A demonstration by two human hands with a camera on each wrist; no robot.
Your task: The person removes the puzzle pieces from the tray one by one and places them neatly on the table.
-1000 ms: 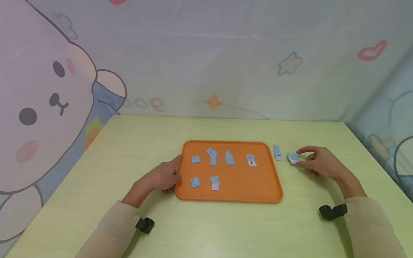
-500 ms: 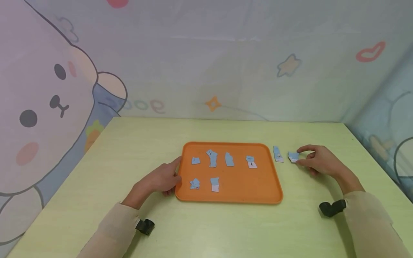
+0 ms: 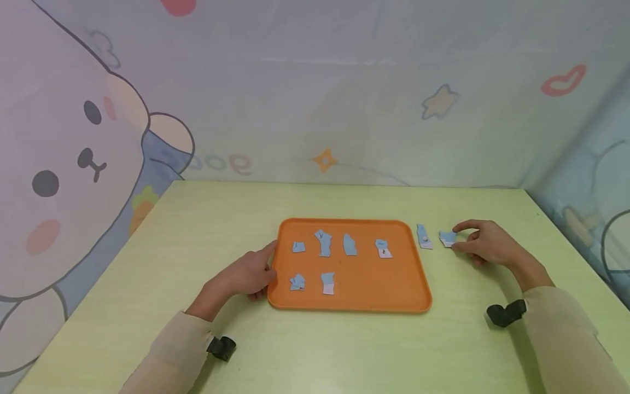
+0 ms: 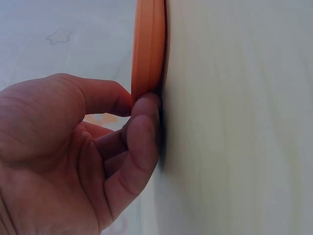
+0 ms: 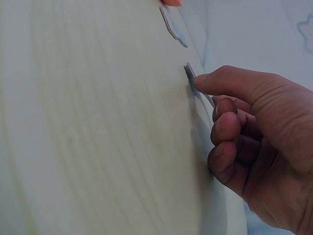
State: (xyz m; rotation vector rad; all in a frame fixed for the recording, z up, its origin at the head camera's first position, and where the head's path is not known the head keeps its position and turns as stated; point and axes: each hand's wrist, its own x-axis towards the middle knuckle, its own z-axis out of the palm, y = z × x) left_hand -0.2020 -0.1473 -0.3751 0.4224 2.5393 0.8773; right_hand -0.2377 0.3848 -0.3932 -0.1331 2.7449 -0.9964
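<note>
My left hand (image 3: pixel 248 272) grips the left rim of an orange tray (image 3: pixel 376 287). In the left wrist view, thumb and curled fingers meet at the rim of the tray (image 4: pixel 148 49). On the table right of the tray, my right hand (image 3: pixel 487 244) pinches a blue-and-white card piece (image 3: pixel 447 238) between thumb and index finger. The right wrist view shows that card piece (image 5: pixel 190 71) edge-on, tilted, close over the tabletop, and partly hidden by the thumb. Another blue-and-white card piece (image 3: pixel 424 236) lies between it and the tray.
Several irregular blue card pieces lie in the tray in two rows, among them a forked piece (image 3: pixel 323 242) and a two-tone piece (image 3: pixel 327 283). The light wooden table (image 3: pixel 344 355) meets a printed cloth backdrop (image 3: pixel 295 98) at the rear.
The head view has tilted up slightly, so the scene sits lower in the frame. Both hands keep their places at the tray rim and the card piece.
</note>
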